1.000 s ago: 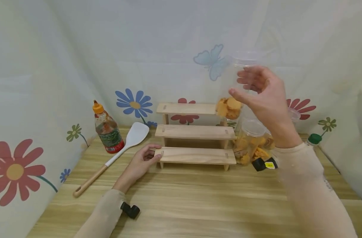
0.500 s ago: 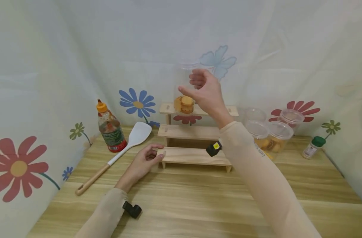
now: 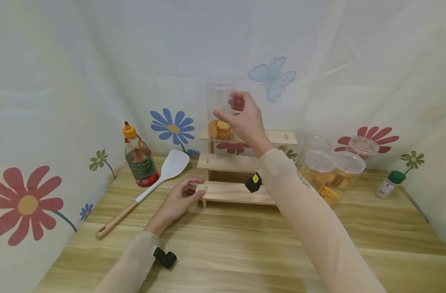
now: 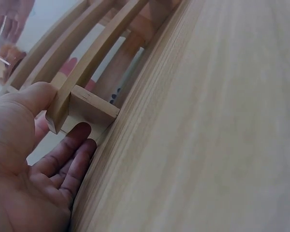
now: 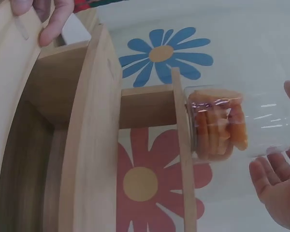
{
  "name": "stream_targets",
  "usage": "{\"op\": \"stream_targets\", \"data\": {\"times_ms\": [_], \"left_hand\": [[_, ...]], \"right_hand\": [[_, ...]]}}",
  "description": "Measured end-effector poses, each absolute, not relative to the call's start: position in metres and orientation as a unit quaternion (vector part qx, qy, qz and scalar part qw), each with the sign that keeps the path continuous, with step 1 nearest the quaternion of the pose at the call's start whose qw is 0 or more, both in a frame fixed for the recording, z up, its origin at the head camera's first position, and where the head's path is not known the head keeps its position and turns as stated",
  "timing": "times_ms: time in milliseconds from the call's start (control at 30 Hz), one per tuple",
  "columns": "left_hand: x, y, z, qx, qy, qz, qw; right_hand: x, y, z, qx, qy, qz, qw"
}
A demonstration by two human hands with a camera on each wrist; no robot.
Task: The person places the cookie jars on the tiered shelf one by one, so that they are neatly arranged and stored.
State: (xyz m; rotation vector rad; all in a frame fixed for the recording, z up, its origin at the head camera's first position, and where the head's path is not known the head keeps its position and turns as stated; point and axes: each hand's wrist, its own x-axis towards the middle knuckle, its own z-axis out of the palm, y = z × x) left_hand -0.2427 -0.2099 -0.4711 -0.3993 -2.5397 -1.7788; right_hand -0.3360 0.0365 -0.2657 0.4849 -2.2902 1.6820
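My right hand [image 3: 246, 120] holds a clear plastic jar [image 3: 220, 99] with round orange-brown crackers in its lower part. The thumb lies at the near side of the jar and the fingers at its far side. In the right wrist view the jar's base [image 5: 193, 123] is right at the top board of a three-step wooden stand [image 3: 241, 191], near the stand's left end. My left hand [image 3: 179, 201] grips the left end of the stand's lowest board, the thumb [image 4: 38, 94] on its edge and the other fingers curled below, beside the leg.
Several clear lidded jars of snacks [image 3: 319, 162] stand right of the stand, with a green-capped shaker [image 3: 391, 185] farther right. On the left are a sauce bottle [image 3: 140, 160] and a white spatula [image 3: 175, 162] with a wooden handle. A patterned curtain [image 3: 193, 44] hangs behind.
My right hand has carried the jar leftward from above the other jars and lowered it to the left part of the top board. My left hand has stayed on the stand.
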Motion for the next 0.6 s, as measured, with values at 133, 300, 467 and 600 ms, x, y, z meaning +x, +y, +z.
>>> {"op": "stream_targets", "data": {"times_ms": [133,300,467,600], "left_hand": [[-0.243,-0.210,-0.470,-0.130,-0.810,-0.571,0.009],[-0.242,-0.210,-0.469,-0.129,-0.811,-0.571,0.001],[-0.242,-0.209,-0.469,-0.128,-0.810,-0.572,-0.004],[-0.243,-0.211,-0.469,-0.127,-0.807,-0.576,-0.002]], "right_hand": [[-0.340,0.038,-0.271,0.162,-0.803,0.559,0.126],[-0.344,0.036,-0.277,0.158,-0.814,0.546,0.118],[-0.346,0.034,-0.281,0.151,-0.821,0.538,0.114],[-0.345,0.035,-0.283,0.161,-0.818,0.541,0.115]]}}
